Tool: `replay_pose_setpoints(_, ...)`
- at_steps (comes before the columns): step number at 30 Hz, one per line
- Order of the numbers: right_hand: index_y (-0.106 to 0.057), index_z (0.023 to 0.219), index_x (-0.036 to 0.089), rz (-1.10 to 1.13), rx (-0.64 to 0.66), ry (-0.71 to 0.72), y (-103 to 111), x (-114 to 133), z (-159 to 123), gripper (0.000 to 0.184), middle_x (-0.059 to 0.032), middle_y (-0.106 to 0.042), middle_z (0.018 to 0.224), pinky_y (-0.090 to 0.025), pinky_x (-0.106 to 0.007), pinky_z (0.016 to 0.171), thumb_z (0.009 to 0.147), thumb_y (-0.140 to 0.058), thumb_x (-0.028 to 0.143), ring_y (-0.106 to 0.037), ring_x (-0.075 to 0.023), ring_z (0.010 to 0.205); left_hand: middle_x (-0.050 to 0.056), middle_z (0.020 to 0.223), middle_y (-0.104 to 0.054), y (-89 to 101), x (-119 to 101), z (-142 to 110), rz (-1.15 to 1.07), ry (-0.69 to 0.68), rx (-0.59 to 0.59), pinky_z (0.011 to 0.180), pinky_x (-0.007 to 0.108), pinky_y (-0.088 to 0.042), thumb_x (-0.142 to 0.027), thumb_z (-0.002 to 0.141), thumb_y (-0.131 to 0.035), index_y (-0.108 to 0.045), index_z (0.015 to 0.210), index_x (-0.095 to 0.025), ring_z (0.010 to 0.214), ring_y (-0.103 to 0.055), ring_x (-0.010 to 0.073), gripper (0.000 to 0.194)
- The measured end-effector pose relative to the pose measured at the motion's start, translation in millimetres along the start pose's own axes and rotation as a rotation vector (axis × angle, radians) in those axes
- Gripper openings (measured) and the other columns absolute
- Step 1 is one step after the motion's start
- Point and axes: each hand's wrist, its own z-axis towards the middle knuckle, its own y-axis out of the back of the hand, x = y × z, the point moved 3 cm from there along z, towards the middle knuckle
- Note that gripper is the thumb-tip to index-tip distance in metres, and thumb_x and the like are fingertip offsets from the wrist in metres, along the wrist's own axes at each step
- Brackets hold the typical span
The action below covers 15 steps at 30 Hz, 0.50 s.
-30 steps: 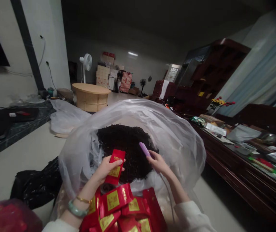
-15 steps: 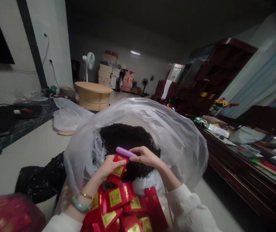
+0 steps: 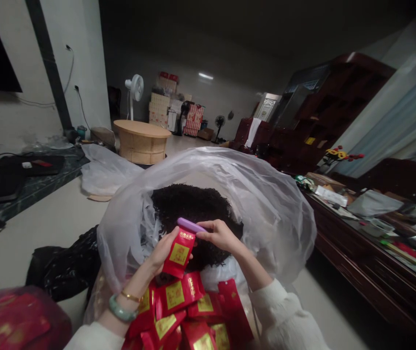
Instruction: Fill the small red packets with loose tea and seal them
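Note:
My left hand (image 3: 164, 251) is closed round a red packet (image 3: 179, 253) with a gold label, held upright with its top edge facing up. In my right hand (image 3: 219, 235) is a slim purple bag sealer (image 3: 190, 225), pinched between thumb and fingers. It lies across the packet's top edge, which it partly hides. Beyond both hands, dark dry leaves (image 3: 193, 199), which look like tea, fill a large translucent plastic bag (image 3: 266, 209). Several more red packets (image 3: 178, 294) with gold labels lie in a heap below my hands.
At the lower left are a black plastic bag (image 3: 62, 267) and a clear bag of red packets (image 3: 21, 318). A cluttered dark wooden table (image 3: 350, 253) runs along the right. Farther back stand a round wooden table (image 3: 142, 141) and a white fan (image 3: 135, 90).
My right hand has moved left, bringing the purple bag sealer from above the leaves onto the packet's top edge. My left hand has turned the packet slightly and kept hold of it.

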Motion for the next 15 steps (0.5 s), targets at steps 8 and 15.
replay_pose_setpoints(8,-0.073,0.1,0.015,0.121,0.014,-0.037,-3,-5,0,0.04,0.0009,-0.062,0.068,-0.036,-0.023,0.059,0.07,-0.066,0.041,-0.047,-0.0129,0.062,0.016,0.078,-0.074,-2.7,0,-3,0.006,0.012,-0.075,0.045,0.027,-0.052,-0.053,0.089,-0.043,-0.067,0.09,-0.006,0.047,-0.066,0.0186,0.053)
replay_pose_setpoints(15,-0.067,0.113,0.013,0.244,0.025,-0.162,9,-11,-5,0.053,0.0005,-0.058,0.068,-0.032,-0.02,0.049,0.07,-0.067,0.044,-0.045,-0.0092,0.055,0.015,0.078,-0.075,-1.5,-3,-2,-0.012,0.03,-0.103,0.044,0.027,-0.052,-0.046,0.094,-0.035,-0.066,0.094,-0.006,0.047,-0.066,0.0189,0.05)
